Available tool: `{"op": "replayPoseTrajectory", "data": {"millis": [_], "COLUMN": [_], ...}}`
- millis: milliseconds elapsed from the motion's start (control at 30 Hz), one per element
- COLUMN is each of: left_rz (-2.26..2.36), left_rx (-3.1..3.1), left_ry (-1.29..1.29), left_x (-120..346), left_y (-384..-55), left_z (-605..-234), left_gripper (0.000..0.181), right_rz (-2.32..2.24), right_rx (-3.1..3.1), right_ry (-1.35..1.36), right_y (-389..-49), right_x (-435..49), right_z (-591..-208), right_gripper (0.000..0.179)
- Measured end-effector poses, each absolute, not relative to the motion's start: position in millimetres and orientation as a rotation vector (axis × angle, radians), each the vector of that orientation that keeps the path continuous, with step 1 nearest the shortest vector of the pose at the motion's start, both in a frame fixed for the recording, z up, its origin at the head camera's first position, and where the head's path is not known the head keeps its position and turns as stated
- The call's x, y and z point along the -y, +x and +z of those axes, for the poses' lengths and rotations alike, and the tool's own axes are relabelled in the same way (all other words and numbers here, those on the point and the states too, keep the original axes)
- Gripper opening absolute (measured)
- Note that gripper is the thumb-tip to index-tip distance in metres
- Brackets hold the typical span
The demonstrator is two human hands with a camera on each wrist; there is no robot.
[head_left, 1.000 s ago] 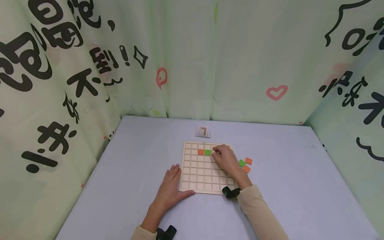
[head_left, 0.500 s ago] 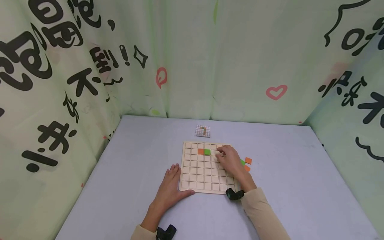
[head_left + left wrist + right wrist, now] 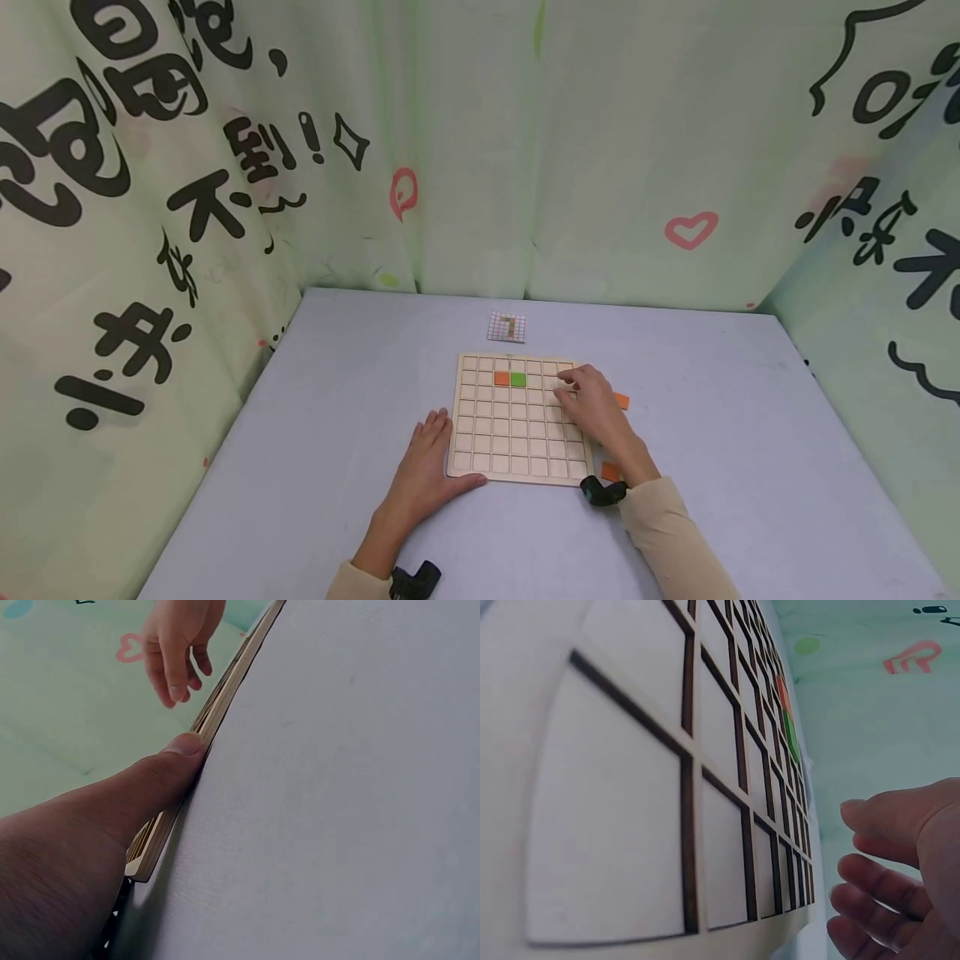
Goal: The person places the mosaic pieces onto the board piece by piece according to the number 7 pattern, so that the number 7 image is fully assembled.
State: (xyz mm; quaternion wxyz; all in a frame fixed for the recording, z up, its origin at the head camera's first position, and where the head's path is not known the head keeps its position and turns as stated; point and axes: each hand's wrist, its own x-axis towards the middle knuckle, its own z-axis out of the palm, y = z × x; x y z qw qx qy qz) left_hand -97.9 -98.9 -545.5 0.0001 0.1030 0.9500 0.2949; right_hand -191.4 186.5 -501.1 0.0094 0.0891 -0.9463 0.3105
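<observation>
A square wooden grid board (image 3: pixel 501 421) lies on the table, with an orange square tile (image 3: pixel 502 379) and a green square tile (image 3: pixel 518 380) side by side in its second row from the back. My left hand (image 3: pixel 426 467) rests along the board's left edge, its thumb (image 3: pixel 172 757) touching the front edge in the left wrist view. Over the board's right side hovers my right hand (image 3: pixel 596 408), fingers loosely bent and apart, with nothing between them in the right wrist view. Loose orange tiles (image 3: pixel 622 402) lie right of the board, partly hidden by that hand and arm.
Behind the board lies a small card (image 3: pixel 507 327) printed with a grid and coloured squares. Another orange tile (image 3: pixel 611 472) sits near the board's front right corner, beside my right wrist. Printed curtains (image 3: pixel 600 150) hang behind and beside the white table (image 3: pixel 720 433).
My right hand has moved rightward, away from the green tile toward the board's right edge. It now covers part of the loose tiles. The left hand stays still.
</observation>
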Motion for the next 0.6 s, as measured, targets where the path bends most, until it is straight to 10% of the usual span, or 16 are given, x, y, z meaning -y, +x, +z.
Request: {"op": "replayPoseTrajectory", "data": {"millis": [600], "left_rz": [0.94], "left_rx": [-2.979], "left_ry": [0.324], "left_x": [99.1], "left_y": [-98.6], "left_z": [-546.1], "left_gripper": [0.108], "right_rz": [0.928], "right_rx": [2.904], "right_ry": [0.209], "right_y": [-184.7], "right_x": [-208.0], "right_z": [-503.8], "right_gripper": [0.036]}}
